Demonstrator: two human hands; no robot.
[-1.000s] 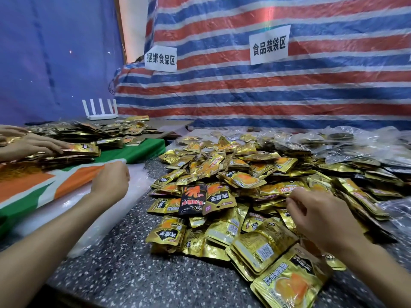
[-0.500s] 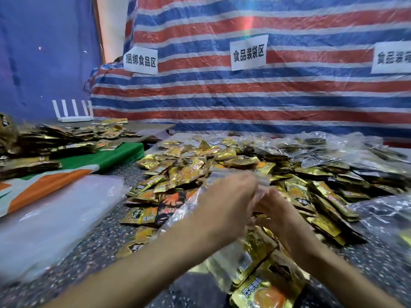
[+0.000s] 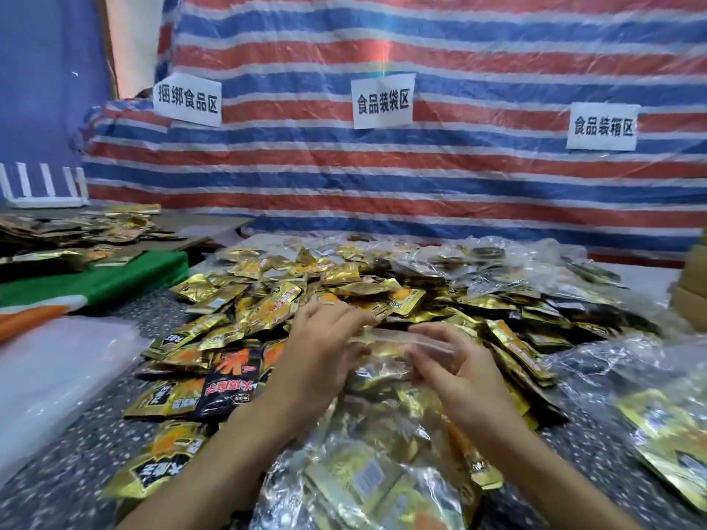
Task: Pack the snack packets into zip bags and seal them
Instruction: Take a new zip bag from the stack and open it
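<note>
A big heap of gold snack packets [image 3: 344, 285] covers the speckled table [image 3: 76, 464], with a black and orange packet [image 3: 225, 384] among them. Over the heap I hold a clear zip bag [image 3: 386, 357] by its top edge. My left hand [image 3: 321, 350] pinches the bag's left end and my right hand [image 3: 451, 361] pinches its right end. Whether the bag's mouth is open is hard to tell through the blur. A filled clear bag of packets [image 3: 367, 480] lies just below my wrists.
Sealed clear bags of packets lie at the back right [image 3: 516, 269] and near right [image 3: 658, 422]. A stack of flat clear bags [image 3: 49, 376] lies left, beside a green and orange cloth [image 3: 95, 281]. Cardboard [image 3: 692, 296] stands at the right edge. A striped tarp [image 3: 382, 177] closes the back.
My left hand left the flat bags at the left and came to the middle with a clear bag. Both hands now hold it by the top edge. The view shifted right.
</note>
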